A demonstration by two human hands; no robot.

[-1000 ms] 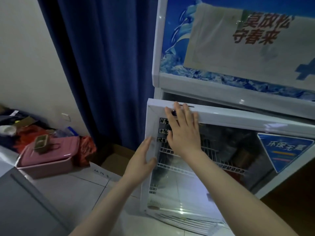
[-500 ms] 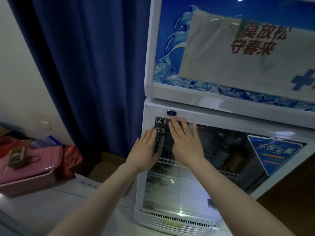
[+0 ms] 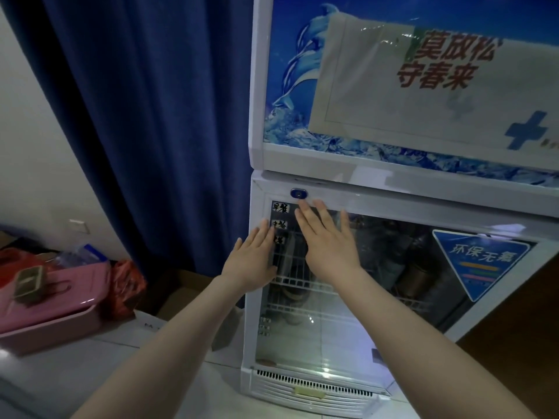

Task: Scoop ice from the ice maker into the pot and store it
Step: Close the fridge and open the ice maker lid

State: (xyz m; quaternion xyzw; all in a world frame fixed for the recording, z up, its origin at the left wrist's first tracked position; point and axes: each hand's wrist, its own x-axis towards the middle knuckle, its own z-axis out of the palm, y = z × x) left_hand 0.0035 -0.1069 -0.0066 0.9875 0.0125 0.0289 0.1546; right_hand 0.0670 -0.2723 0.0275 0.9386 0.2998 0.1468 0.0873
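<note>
Pressing with straight, slightly spread fingers [image 3: 321,217], you have your right hand [image 3: 328,249] flat on the glass door [image 3: 332,337] under the lock [image 3: 299,194] and your left hand [image 3: 255,264] at its edge. Push evenly so the seal seats. The pot can't be made out behind the glass.

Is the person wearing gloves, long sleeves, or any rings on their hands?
No gloves. The left hand and the right hand are both bare, and no rings show. The left forearm and the right forearm are bare too, with no sleeve, watch or bracelet anywhere in view.
</note>
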